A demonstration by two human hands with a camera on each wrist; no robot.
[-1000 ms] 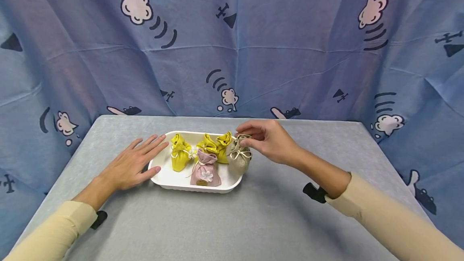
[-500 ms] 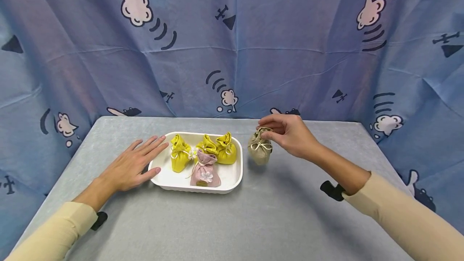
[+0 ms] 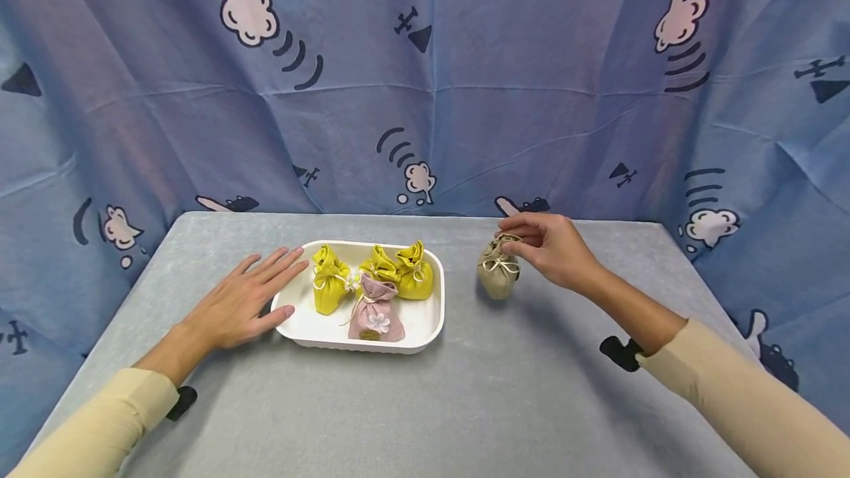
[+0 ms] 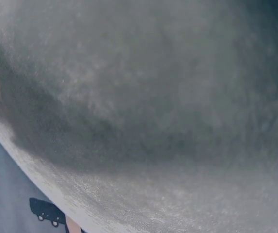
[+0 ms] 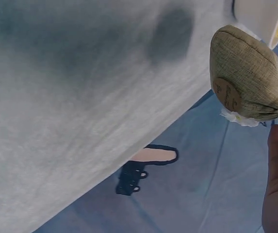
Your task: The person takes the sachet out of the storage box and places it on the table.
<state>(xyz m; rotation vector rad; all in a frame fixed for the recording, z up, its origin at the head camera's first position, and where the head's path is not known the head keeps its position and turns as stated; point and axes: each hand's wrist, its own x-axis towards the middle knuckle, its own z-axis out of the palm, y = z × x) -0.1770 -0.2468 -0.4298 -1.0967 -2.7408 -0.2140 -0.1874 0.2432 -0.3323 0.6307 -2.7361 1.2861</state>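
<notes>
Head: beige bag abv grey tbl, blue curtain

A hand could pass over the near tabletop or between the white tray and beige pouch. The left hand blocks the tray's left side; a curtain bounds the far edge.

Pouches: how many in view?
5: left yellow pouch, right yellow pouch, middle yellow pouch (partly hidden) and pink pouch in the white tray; beige pouch in the right hand.

head: bright | left wrist: dim, blurry | right wrist: soft shadows on table
</notes>
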